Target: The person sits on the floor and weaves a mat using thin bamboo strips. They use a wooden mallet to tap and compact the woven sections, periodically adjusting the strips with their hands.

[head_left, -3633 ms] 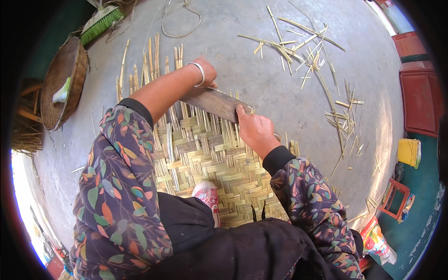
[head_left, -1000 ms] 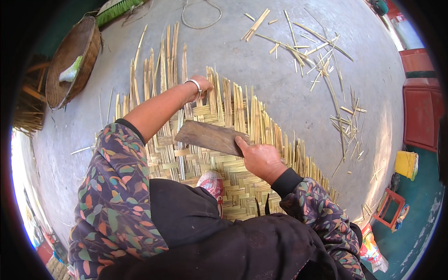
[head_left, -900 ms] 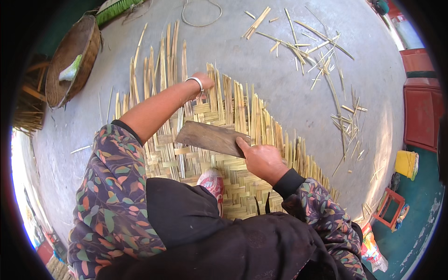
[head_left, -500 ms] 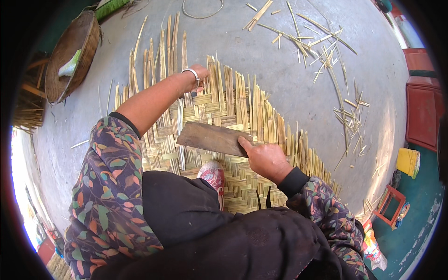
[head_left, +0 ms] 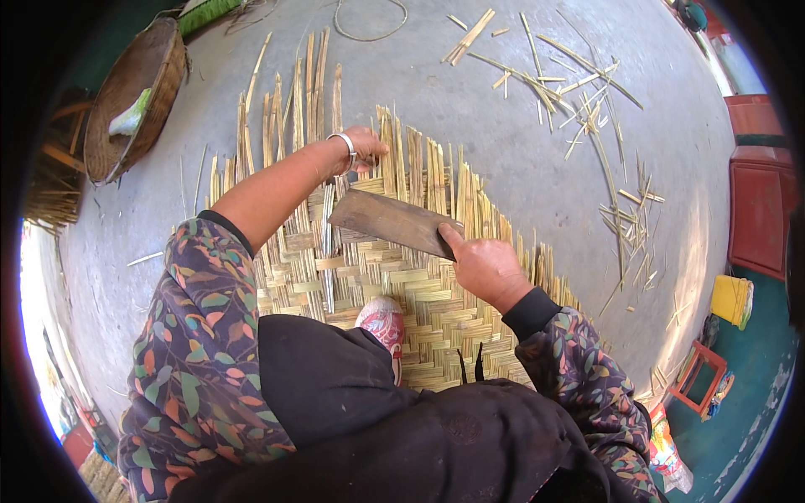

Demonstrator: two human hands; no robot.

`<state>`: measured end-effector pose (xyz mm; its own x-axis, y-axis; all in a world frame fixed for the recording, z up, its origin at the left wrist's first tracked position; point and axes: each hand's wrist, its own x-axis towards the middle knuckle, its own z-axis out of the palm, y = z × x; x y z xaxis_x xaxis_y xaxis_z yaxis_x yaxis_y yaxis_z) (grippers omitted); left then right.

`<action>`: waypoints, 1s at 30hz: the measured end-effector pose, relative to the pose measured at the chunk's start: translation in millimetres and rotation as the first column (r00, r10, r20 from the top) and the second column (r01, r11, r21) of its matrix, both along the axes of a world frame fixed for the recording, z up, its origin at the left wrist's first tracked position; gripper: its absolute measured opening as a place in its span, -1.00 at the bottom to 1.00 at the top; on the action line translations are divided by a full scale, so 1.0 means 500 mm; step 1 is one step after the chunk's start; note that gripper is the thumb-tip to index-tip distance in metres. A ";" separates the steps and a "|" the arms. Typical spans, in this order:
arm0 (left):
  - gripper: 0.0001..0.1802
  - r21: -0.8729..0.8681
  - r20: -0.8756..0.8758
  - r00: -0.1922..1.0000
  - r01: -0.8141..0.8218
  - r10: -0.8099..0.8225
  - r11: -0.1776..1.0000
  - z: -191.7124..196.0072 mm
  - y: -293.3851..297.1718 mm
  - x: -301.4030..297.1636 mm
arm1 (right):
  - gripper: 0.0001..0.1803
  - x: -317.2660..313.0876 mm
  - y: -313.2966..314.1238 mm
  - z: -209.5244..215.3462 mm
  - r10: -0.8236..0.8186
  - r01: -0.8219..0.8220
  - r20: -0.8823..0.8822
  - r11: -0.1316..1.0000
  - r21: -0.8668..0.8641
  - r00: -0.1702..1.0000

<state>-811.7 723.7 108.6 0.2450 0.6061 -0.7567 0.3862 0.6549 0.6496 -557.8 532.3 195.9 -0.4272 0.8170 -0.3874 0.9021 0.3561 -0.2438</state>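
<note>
A woven mat of pale split-bamboo strips (head_left: pixel 394 272) lies on the floor in front of me, with loose strip ends standing out along its far and right edges. My left hand (head_left: pixel 366 149), with a white bangle at the wrist, is at the far edge. Its fingers are closed at the strip ends, and what they pinch is partly hidden. My right hand (head_left: pixel 486 268) grips a broad, flat, brown blade-like slab (head_left: pixel 394 221), thumb along its near end. The slab slants over the mat, its far-left end just below my left hand. A narrow whitish strip (head_left: pixel 328 251) lies on the weave.
My patterned shoe (head_left: pixel 381 325) stands on the mat. Cut bamboo pieces (head_left: pixel 595 117) litter the grey floor at far right. A round basket (head_left: pixel 138 92) leans at the far left. Along the right side are a yellow container (head_left: pixel 731 300) and a small red frame (head_left: pixel 698 377).
My left hand has shifted slightly right along the strip ends. The slab in my right hand has moved a little right and farther away, its left end more raised in the picture.
</note>
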 end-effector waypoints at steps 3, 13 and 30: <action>-0.85 0.018 -0.076 0.997 0.017 -0.015 1.000 0.006 0.004 0.003 | -0.44 0.003 0.018 -0.005 0.008 -0.009 0.025 0.999 0.046 1.000; -0.80 0.167 -0.167 0.984 -0.032 0.061 0.985 0.007 -0.006 0.003 | -0.45 -0.003 0.065 -0.006 0.002 -0.004 0.015 0.996 0.091 1.000; -0.65 0.431 -0.739 0.594 0.779 -0.317 0.456 0.025 -0.051 0.015 | -0.45 -0.038 0.095 -0.066 -0.087 0.090 0.121 0.996 -0.021 0.989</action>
